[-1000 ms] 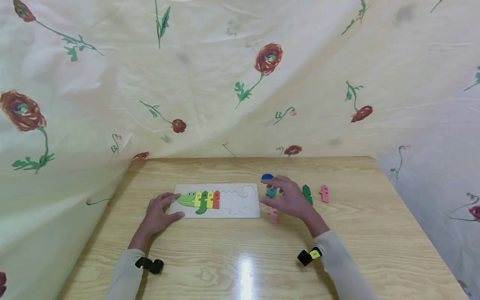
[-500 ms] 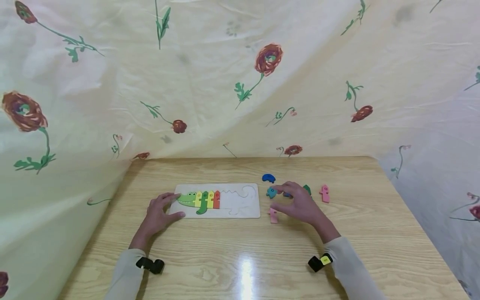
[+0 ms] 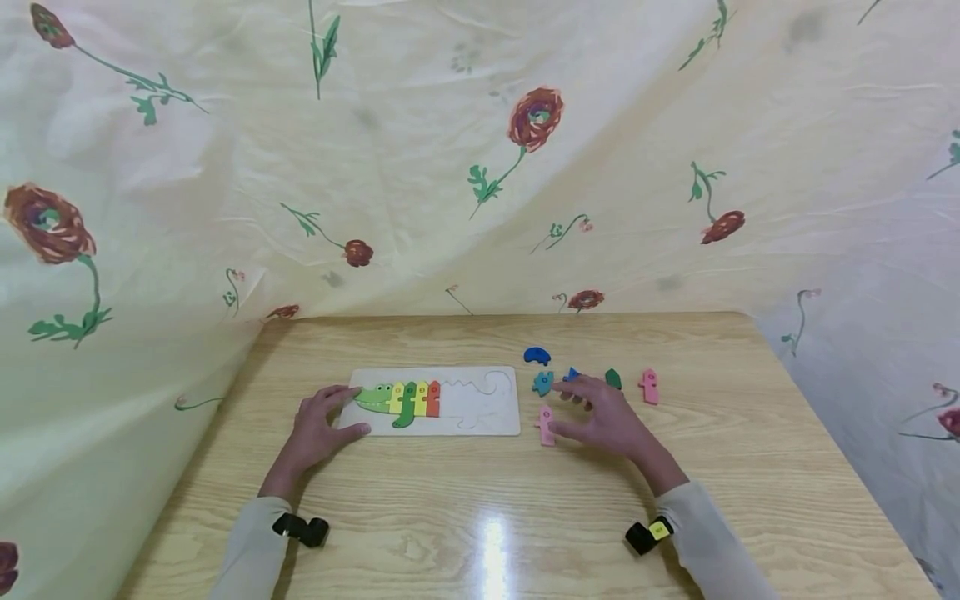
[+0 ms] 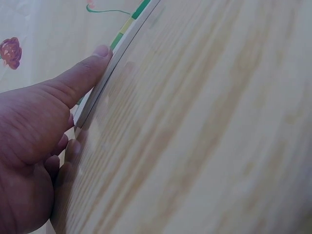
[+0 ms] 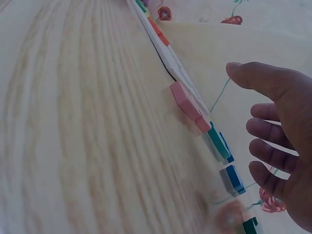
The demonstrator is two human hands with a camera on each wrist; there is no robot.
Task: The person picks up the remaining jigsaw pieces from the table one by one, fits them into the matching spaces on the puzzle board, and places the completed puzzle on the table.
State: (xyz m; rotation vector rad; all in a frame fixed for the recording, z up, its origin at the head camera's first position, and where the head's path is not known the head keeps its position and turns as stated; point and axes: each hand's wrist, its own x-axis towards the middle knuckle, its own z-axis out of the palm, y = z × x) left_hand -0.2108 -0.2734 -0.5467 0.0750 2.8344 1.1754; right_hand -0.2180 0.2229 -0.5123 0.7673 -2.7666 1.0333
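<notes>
While the left hand (image 3: 318, 427) rests spread at the puzzle board (image 3: 482, 402), the right hand (image 3: 609, 417), spread too and holding nothing, is closer to the nearer pink piece (image 3: 545, 427) lying just left of it on the desk (image 3: 420, 500), long axis running near to far.

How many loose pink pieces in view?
2 visible: one pink piece just right of the board, by the right hand; another pink piece farther right, past the green piece. The right hand could hide more.
</notes>
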